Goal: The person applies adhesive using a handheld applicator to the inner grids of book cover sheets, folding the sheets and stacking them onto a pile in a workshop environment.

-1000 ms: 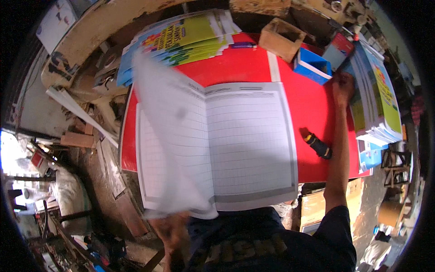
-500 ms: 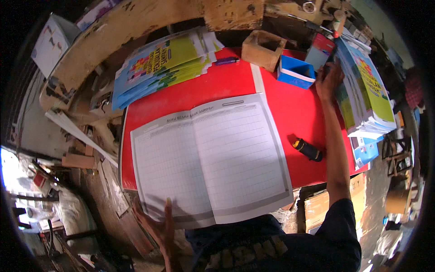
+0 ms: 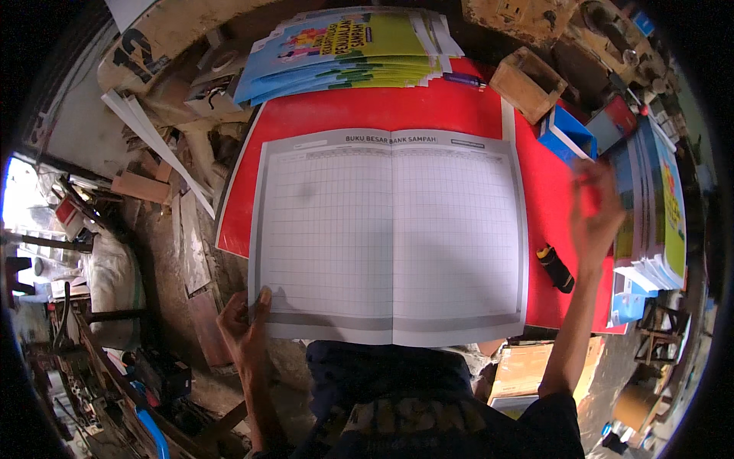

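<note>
A white ledger sheet (image 3: pixel 329 229) with a printed grid, grey borders and a centre fold lies spread out before me. Its near edge reaches past the front of the red tabletop (image 3: pixel 336 111). My left hand (image 3: pixel 248 317) grips the sheet's lower left edge, thumb on top and fingers underneath. Smeared by motion, my right hand (image 3: pixel 598 218) is raised over the right side of the table, between the sheet and a tall stack of booklets (image 3: pixel 661 199). Whether it holds anything cannot be made out. Below it lies a small black object with a yellow end (image 3: pixel 556 269).
Green and blue booklets (image 3: pixel 344 53) are piled at the back left, a purple pen (image 3: pixel 464 79) beside them. An open wooden box (image 3: pixel 527 83) and a blue open box (image 3: pixel 566 135) stand at the back right. A cardboard box (image 3: pixel 527 367) is below the table's front edge.
My right hand has come back from beside the blue box toward me. My left hand has closed on the sheet's edge, and the sheet now lies straighter. The view has shifted.
</note>
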The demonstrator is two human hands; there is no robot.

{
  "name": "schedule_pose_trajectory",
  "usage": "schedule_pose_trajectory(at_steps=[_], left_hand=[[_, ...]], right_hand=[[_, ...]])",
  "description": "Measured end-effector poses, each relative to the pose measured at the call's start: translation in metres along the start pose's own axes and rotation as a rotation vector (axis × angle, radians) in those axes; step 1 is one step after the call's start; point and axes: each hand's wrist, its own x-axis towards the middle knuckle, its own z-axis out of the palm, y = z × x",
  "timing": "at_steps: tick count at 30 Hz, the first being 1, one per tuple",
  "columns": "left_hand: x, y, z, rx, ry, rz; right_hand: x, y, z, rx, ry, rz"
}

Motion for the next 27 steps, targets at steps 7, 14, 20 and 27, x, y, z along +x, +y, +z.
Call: schedule_pose_trajectory(at_steps=[7, 14, 20, 27], left_hand=[[0.004, -0.014, -0.002, 0.027, -0.057, 0.118], [0.016, -0.018, 0.005, -0.007, -0.009, 0.138], [0.041, -0.025, -0.001, -0.052, -0.078, 0.028], [0.034, 0.012, -0.010, -0.371, -0.080, -0.175]], right_hand=[[-0.090, -0.161, 0.013, 0.175, -1.148, -0.269], [-0.096, -0.145, 0.014, -0.004, -1.237, -0.378], [-0.093, -0.135, 0.020, 0.173, -1.209, -0.307], [-0.047, -0.120, 0.018, 0.555, -1.426, -0.150]])
